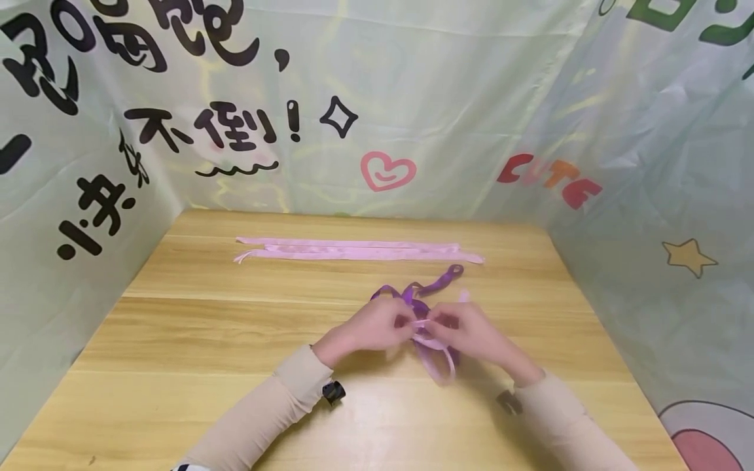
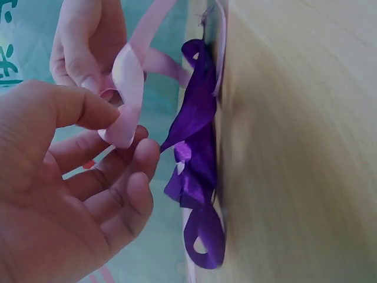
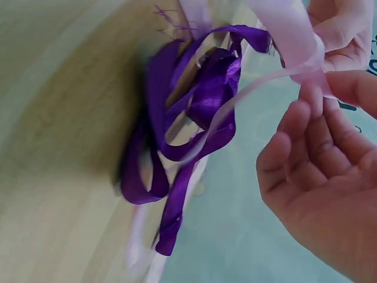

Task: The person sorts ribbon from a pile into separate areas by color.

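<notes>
Between my two hands is a light pink ribbon [image 2: 128,76], bent into a fold or loop. My left hand [image 1: 377,324] pinches it between thumb and index finger, the other fingers loosely bent. On the other side, my right hand [image 1: 471,330] pinches the same ribbon close to the left fingertips. A pink loop [image 1: 437,366] hangs below the hands in the head view. Just beyond them a purple ribbon [image 3: 206,100] lies in twisted loops on the table, one curled end [image 1: 449,276] reaching to the back right. Whether the ribbons are tied together I cannot tell.
Several pink ribbon strips [image 1: 359,250] lie straight, side by side, along the back of the wooden table [image 1: 206,327]. A printed cloth [image 1: 471,118] with lettering stands behind and at both sides. Dark wrist cameras [image 1: 334,392] sit at the sleeve cuffs.
</notes>
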